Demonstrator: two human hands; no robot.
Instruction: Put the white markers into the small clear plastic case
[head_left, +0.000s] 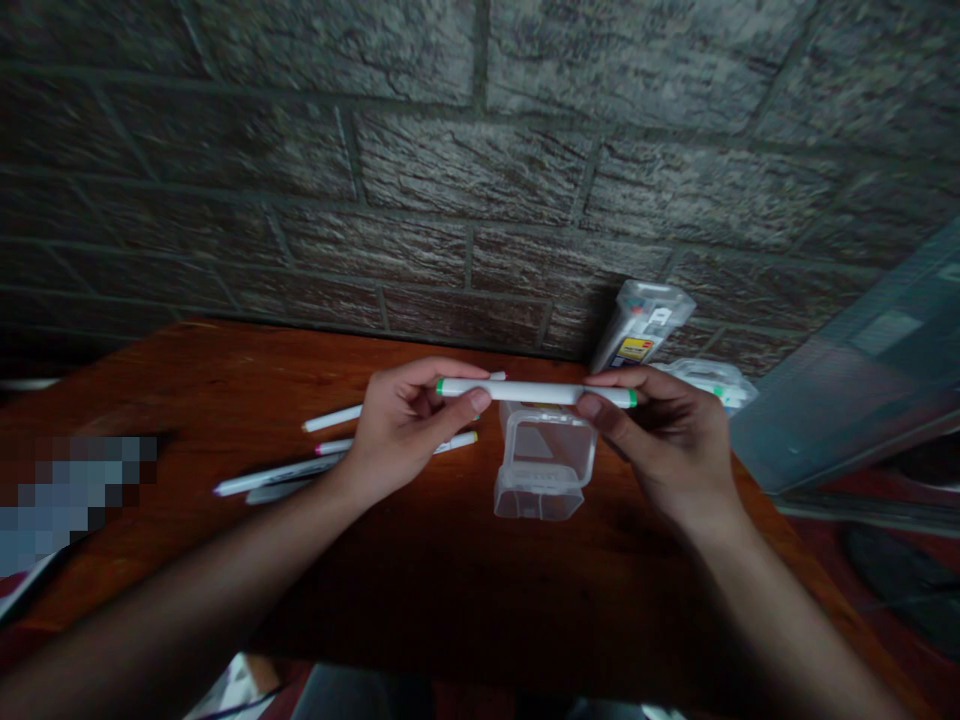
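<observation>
Between my two hands a white marker [534, 392] with green ends is held level above the table. My left hand [401, 415] is closed on its left part, thumb in front and fingers behind. Near the right end, my right hand [667, 430] pinches the same marker. Below it, a clear plastic case [551, 450] lies on the table with its lid hinged open. Several more white markers [281, 474] with coloured ends lie beside and behind my left forearm, partly hidden by that hand.
The wooden table [225, 365] stands against a stone-block wall [465, 170]. At the back right a clear case with a yellow label [643, 325] leans on the wall, near another clear container [712, 382]. A glass panel [862, 360] stands past the right edge.
</observation>
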